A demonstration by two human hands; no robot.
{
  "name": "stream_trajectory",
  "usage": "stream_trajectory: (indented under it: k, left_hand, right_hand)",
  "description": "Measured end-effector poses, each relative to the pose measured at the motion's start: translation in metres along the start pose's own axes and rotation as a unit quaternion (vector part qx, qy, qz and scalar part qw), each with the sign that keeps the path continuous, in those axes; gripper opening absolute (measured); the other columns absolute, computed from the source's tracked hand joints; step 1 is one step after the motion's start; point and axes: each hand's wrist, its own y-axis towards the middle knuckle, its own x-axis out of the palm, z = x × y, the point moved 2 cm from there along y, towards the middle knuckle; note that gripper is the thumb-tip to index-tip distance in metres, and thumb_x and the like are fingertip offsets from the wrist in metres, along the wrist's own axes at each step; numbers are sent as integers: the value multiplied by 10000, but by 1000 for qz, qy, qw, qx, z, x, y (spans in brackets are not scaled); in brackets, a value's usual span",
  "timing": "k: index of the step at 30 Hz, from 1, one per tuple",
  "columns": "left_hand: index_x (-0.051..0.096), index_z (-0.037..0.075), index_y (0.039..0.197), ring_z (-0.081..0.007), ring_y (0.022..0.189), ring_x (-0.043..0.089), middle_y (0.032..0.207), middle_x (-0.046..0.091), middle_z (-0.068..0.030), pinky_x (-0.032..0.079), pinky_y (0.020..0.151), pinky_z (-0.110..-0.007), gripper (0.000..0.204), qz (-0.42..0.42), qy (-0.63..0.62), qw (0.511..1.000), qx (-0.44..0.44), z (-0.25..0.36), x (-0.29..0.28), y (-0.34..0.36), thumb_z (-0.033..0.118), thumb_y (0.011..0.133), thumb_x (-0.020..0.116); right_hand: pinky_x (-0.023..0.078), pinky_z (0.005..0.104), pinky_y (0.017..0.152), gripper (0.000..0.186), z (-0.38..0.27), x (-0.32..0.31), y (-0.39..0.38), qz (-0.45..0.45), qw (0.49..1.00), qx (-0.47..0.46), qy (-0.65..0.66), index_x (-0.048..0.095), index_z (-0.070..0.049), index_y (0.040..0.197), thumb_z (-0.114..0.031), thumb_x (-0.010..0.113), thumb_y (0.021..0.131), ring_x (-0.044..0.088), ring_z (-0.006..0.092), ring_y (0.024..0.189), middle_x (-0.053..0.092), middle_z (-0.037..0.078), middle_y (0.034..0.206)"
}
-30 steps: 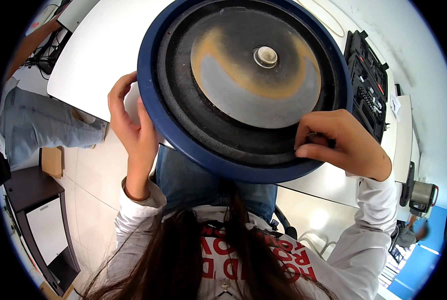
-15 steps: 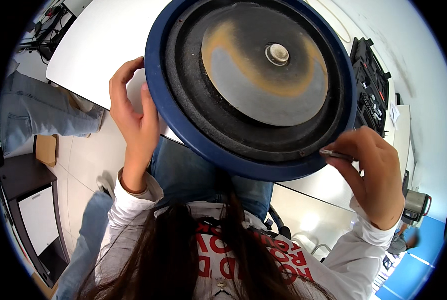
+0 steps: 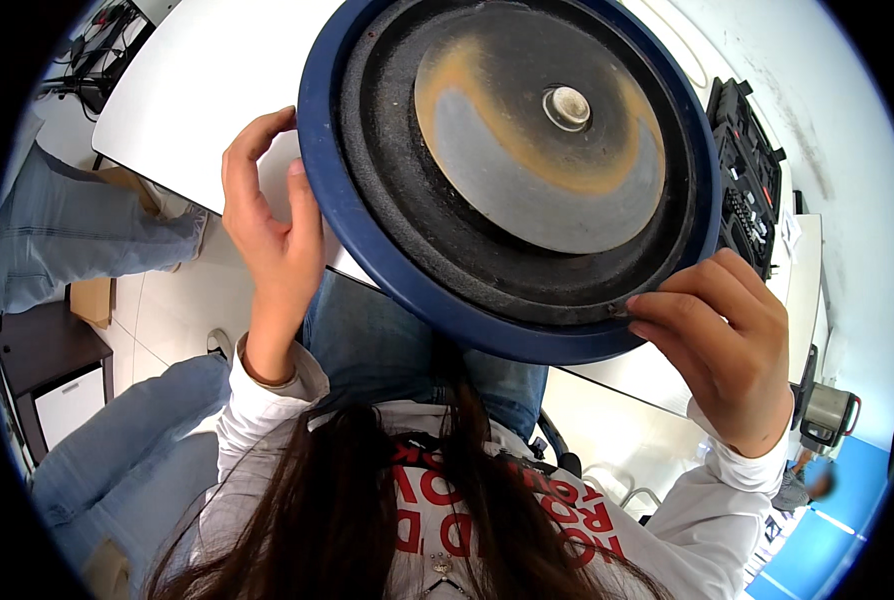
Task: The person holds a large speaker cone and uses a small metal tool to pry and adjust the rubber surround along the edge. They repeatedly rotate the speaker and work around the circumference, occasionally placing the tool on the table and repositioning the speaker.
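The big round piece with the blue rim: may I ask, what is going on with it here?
A person has both hands at the blue-rimmed round piece, which reaches past the edge of the white table. The left hand is at its left edge. The right hand is at its lower right, fingertips seemingly pinching a small item, mostly hidden. A black case lies to the right.

Disc (image 3: 527, 165) matt metal; blue rim (image 3: 507, 339) smooth

Bright light, glare on floor (image 3: 612, 430) (pale), bent edges, black corners
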Motion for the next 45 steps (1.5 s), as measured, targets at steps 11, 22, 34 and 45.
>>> stream_trajectory:
  k: [11, 22, 34, 45]
  left_hand:
    - [569, -18, 1175, -269, 1054, 598, 1123, 617, -168, 413, 974, -389, 310, -2, 8, 1000, 3, 1, -1, 1, 109, 897, 522]
    - [574, -22, 1161, -271, 1048, 602, 1112, 619, -166, 426, 957, -381, 298, 2, 12, 1000, 12, 0, -1, 1, 103, 893, 531]
    - [572, -25, 1158, -268, 1042, 597, 1108, 617, -161, 427, 946, -368, 302, 5, 10, 1000, 11, 1, 0, 0, 68, 873, 534]
    - [567, -42, 1148, -265, 1050, 587, 1108, 611, -164, 417, 950, -364, 302, 6, -4, 1000, 6, 4, -1, 0, 7, 854, 514]
  right_hand:
    - [458, 285, 539, 216, 0, 1, -1, 5, 1000, 9, -9, 661, -63, 820, -49, 744, 620, 566, 183, 692, 585, 29, 768]
    - [492, 278, 575, 203, -4, 0, -4, -47, 998, 35, -7, 687, -58, 896, -34, 671, 695, 593, 194, 769, 594, 51, 826]
    - [503, 271, 598, 206, -2, -7, -3, -49, 997, -29, -58, 652, -51, 858, -94, 663, 656, 612, 206, 754, 642, 50, 776]
    - [384, 284, 490, 140, -3, -8, 0, -57, 994, -36, -86, 592, -82, 796, -126, 649, 675, 544, 152, 590, 573, 11, 694]
